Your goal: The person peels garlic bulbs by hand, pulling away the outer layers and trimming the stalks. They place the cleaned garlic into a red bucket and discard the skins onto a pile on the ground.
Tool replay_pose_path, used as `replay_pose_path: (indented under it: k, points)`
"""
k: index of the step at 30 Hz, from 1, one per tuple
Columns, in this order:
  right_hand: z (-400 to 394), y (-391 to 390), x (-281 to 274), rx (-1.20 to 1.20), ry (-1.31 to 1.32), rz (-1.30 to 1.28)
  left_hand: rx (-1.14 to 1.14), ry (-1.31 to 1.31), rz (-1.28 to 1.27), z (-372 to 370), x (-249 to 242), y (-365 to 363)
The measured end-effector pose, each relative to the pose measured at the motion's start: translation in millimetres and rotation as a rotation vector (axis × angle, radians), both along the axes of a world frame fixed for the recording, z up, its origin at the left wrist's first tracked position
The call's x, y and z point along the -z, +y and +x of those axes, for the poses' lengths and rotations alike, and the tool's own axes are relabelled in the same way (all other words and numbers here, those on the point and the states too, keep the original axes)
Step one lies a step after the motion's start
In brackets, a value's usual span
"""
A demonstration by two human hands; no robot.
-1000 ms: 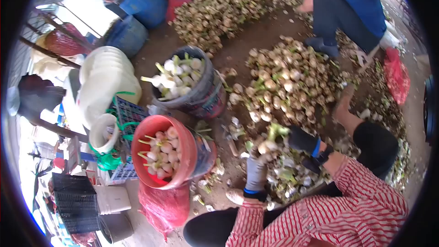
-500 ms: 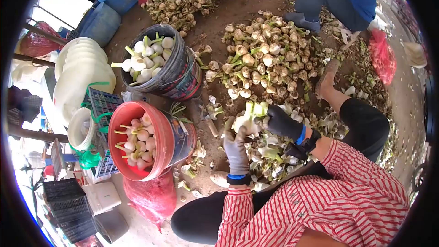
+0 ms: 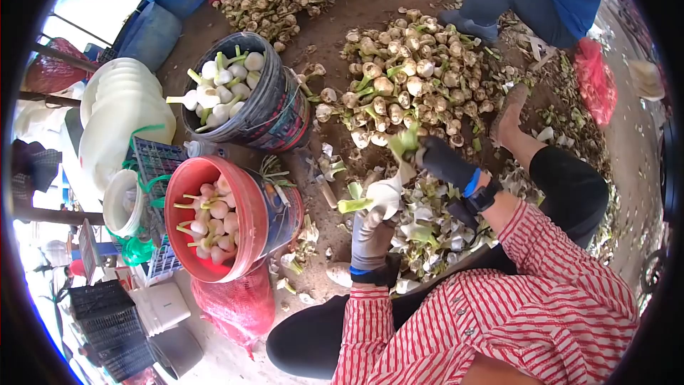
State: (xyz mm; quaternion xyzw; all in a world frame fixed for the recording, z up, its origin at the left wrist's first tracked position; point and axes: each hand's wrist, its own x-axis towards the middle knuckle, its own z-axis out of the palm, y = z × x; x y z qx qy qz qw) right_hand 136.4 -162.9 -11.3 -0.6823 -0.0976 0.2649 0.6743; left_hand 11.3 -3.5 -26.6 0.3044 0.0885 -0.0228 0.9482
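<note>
Head view, two buckets [image 3: 242, 100] (both filled), one bulb [image 3: 385, 196]

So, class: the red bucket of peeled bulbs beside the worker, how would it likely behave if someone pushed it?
The red bucket already leans, mouth tilted, so a push could probably tip it further. It looks heaped with white bulbs, so likely heavy and slow to slide. The round bulbs would probably roll out across the dirt floor.

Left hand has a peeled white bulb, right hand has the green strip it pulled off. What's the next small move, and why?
Probably drop the green strip from the right hand onto the peelings below; it looks separated. The bulb in the left hand looks clean, like those in the red bucket.
</note>
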Motion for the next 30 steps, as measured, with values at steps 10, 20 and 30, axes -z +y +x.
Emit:
replay_pose_path:
  k: [10,20,30]
  points:
    - [3.5,-14.9,-0.1,-0.314,-0.177,-0.566,0.023,-0.031,-0.179,-5.9,9.2,10.0]
    - [-14.2,22.7,25.7,-0.463,-0.417,0.046,-0.019,-0.076,0.042,0.6,-2.1,5.6]
    - [-23.9,2.0,27.5,-0.328,-0.315,0.136,-0.130,0.140,0.030,-1.7,17.2,15.5]
